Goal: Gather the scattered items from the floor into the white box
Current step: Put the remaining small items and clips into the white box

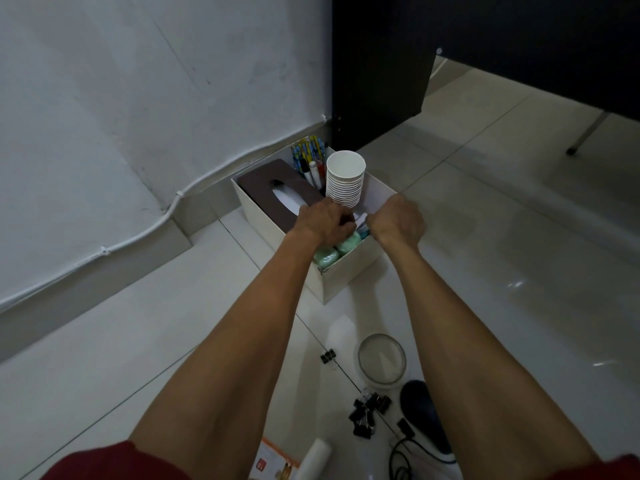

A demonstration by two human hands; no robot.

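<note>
Left hand and right hand both inside white box, centre frame. Fingers curled; anything held cannot be told.

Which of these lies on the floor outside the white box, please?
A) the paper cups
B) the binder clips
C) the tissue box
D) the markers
B: the binder clips lie on the floor near the person, while the cups, tissue box and markers sit inside the white box.
</note>
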